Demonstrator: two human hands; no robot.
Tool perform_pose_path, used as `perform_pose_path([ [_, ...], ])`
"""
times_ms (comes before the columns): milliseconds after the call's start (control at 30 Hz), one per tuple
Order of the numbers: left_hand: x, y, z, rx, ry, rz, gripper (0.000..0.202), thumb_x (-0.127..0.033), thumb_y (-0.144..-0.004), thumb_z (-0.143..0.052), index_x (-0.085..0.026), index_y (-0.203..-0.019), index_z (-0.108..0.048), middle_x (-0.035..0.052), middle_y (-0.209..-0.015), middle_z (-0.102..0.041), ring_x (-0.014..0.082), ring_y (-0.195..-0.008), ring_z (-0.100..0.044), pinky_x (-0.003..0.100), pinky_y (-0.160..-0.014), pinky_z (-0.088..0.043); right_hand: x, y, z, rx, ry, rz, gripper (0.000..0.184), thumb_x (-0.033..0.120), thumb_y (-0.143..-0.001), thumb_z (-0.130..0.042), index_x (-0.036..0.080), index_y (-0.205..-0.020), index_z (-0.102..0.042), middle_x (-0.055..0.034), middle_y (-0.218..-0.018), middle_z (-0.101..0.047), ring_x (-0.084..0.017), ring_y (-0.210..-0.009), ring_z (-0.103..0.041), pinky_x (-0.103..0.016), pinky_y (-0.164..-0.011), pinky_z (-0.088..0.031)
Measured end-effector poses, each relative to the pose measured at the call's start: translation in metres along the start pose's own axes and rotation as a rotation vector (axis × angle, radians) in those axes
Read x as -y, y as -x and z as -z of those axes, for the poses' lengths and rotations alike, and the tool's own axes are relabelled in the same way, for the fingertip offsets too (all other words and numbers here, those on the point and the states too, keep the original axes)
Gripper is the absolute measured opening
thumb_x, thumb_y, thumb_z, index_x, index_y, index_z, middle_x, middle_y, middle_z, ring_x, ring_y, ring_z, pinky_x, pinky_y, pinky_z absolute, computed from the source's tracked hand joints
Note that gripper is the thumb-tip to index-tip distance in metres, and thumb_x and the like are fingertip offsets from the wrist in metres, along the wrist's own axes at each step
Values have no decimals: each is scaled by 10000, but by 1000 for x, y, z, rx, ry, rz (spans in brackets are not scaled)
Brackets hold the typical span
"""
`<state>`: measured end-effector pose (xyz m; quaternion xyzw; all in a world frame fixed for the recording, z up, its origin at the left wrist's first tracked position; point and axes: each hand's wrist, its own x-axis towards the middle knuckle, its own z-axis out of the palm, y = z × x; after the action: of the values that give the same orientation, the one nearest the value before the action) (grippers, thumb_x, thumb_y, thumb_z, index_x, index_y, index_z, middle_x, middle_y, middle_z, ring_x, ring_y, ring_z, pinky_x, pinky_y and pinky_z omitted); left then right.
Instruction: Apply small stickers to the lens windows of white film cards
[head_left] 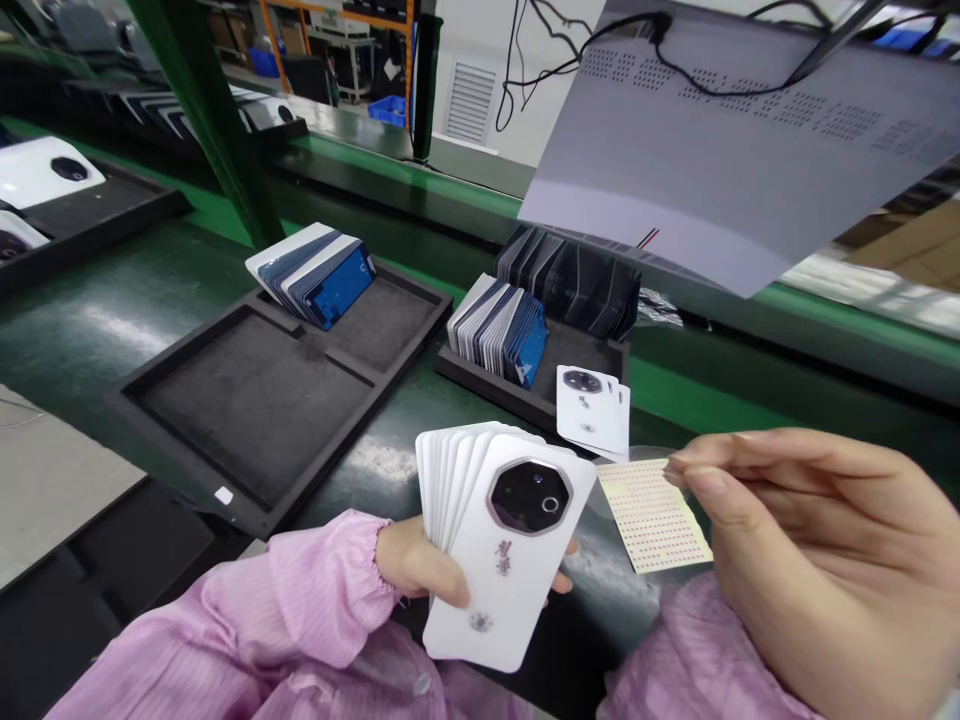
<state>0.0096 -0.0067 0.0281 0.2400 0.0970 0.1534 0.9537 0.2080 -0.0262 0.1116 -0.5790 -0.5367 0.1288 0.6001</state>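
Observation:
My left hand [420,565] is closed around a fanned stack of white phone back covers [495,530]; the front one shows a dark octagonal camera ring and a small printed mark. My right hand [795,540] pinches the edge of a small dotted sticker sheet [652,512] between thumb and fingers, just right of the stack. Both wrists wear pink sleeves. A couple of white covers [594,408] lean against the tray behind the sheet.
A black foam tray [247,400] holds a leaning row of covers with blue film [315,272]. A second black tray [555,355] holds more white and dark covers. A green post [206,110] rises at left. A grey perforated panel [735,150] overhangs at upper right.

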Motion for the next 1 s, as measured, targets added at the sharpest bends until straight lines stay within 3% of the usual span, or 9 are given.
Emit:
perform_pose_path([
  [200,-2,-1,-2,11,-23,-15,750,-54,-425,-555,-194,-1161,-593,40,-1107,-663,265,-1105,-538,295,-810,-475,1,0,-1,2,-22,-1,261,124,-628,-744,213,-844,-629,-6,-723,-683,-138,-644,-653,-219,-589,-556],
  [533,-6,-1,-5,12,-21,-22,744,-27,-418,-529,-193,-1138,-613,27,-1064,-679,236,-1031,-579,280,-808,-477,2,1,0,-6,-28,-1,266,120,-622,-748,202,-842,-623,-14,-709,-683,-146,-630,-655,-236,-579,-556],
  [767,1,-1,5,9,45,34,784,-53,-423,-546,-160,-1200,-554,45,-1064,-667,215,-938,-605,322,-822,-471,2,2,0,0,3,11,249,131,-632,-742,194,-840,-620,-16,-709,-683,-140,-630,-655,-218,-578,-561],
  [1000,4,-1,9,20,41,9,793,-66,-431,-549,-145,-1221,-530,74,-1086,-655,235,-952,-598,386,-874,-440,2,2,0,11,2,6,248,139,-630,-742,195,-839,-620,-18,-702,-681,-152,-624,-658,-235,-560,-565],
])
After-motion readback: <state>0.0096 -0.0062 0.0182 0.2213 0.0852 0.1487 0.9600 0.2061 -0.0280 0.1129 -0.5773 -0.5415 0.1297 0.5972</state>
